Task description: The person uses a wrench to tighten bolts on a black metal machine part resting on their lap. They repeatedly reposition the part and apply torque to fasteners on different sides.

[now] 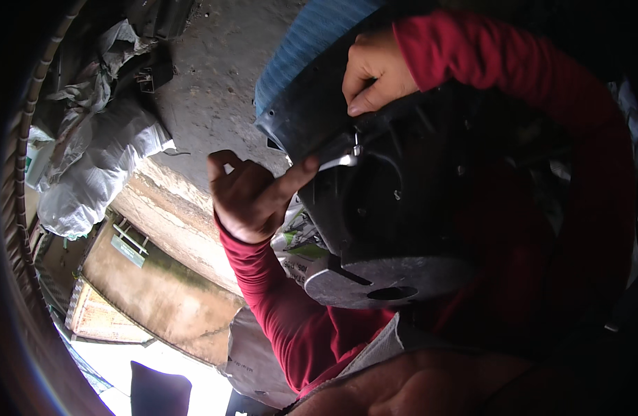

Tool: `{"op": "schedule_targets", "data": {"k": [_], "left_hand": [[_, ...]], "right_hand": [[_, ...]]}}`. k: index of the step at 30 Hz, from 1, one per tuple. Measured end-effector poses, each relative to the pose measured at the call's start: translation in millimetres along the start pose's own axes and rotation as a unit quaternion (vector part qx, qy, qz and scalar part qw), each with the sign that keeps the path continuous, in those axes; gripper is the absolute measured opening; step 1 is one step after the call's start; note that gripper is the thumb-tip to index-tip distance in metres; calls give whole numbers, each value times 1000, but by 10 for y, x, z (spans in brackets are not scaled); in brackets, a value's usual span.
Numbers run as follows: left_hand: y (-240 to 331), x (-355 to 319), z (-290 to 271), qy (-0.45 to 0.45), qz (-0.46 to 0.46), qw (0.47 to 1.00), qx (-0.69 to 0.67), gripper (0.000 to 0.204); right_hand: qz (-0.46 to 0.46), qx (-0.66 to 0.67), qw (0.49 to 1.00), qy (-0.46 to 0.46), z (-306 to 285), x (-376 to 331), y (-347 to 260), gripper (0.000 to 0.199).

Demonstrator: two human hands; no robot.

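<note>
housing (395, 208), a big dark round machine part, rests in the lap against the red sleeves. right hand (374, 73) is clenched on its upper rim; keeping that steady looks wise. left hand (253, 194), loosely curled, grasps nothing, forefinger touching the small metal clip (343, 156).

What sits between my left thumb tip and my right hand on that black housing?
A small bright metal lever on the black housing lies between the left hand and right hand, in the head view.

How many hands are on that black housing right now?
2. The left hand touches the metal tab at the black housing's front; the right hand grips its top edge.
</note>
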State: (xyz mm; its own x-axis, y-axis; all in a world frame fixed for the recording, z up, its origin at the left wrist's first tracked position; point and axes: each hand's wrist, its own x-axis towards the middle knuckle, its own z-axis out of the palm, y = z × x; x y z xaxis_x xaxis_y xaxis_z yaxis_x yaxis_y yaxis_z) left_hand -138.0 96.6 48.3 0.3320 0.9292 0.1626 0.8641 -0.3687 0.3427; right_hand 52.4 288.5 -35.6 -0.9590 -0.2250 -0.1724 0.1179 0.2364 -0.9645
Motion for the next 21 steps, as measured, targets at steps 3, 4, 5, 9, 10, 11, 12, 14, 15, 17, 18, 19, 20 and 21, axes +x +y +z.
{"op": "schedule_targets", "data": {"k": [3, 4, 5, 9, 10, 11, 12, 14, 15, 17, 18, 19, 20, 21], "left_hand": [[90, 38, -56, 48, 22, 998, -42, 50], [70, 50, 23, 36, 38, 998, -23, 51], [48, 24, 61, -62, 26, 997, 44, 50], [69, 95, -137, -34, 4, 998, 43, 48], [87, 134, -161, 34, 19, 999, -10, 43], [60, 97, -56, 33, 19, 998, -56, 41], [50, 43, 54, 38, 9, 995, -93, 39], [-115, -63, 182, -68, -1, 998, 1, 39], [-92, -16, 109, -43, 3, 999, -3, 39], [56, 91, -139, -8, 15, 999, -34, 40], [65, 114, -58, 27, 17, 997, -75, 43], [91, 124, 18, 59, 15, 991, -117, 45], [20, 55, 164, 24, 5, 996, -84, 46], [-11, 99, 216, -12, -3, 999, -53, 47]], "right_hand": [[13, 26, 999, 30, 53, -13, 45, 25], [28, 16, 999, 24, 60, -2, 54, 25], [42, 6, 999, 19, 51, 1, 43, 25], [22, -1, 1000, -3, -22, 15, -4, 27], [31, 7, 999, 3, -6, 2, -1, 27], [39, 15, 999, 10, 16, -12, 6, 27], [41, 25, 999, 5, 40, 1, 15, 27], [25, -4, 1000, 9, 49, -32, -23, 27], [13, -25, 1000, 8, -2, -15, -15, 27], [43, 14, 999, -2, 39, -17, -5, 27], [50, 24, 998, 1, 54, -16, -2, 26], [56, 31, 998, 4, 36, -11, 13, 26], [56, 8, 998, -2, 17, -1, 14, 26], [56, -14, 998, -6, -15, 15, 17, 26]]}}
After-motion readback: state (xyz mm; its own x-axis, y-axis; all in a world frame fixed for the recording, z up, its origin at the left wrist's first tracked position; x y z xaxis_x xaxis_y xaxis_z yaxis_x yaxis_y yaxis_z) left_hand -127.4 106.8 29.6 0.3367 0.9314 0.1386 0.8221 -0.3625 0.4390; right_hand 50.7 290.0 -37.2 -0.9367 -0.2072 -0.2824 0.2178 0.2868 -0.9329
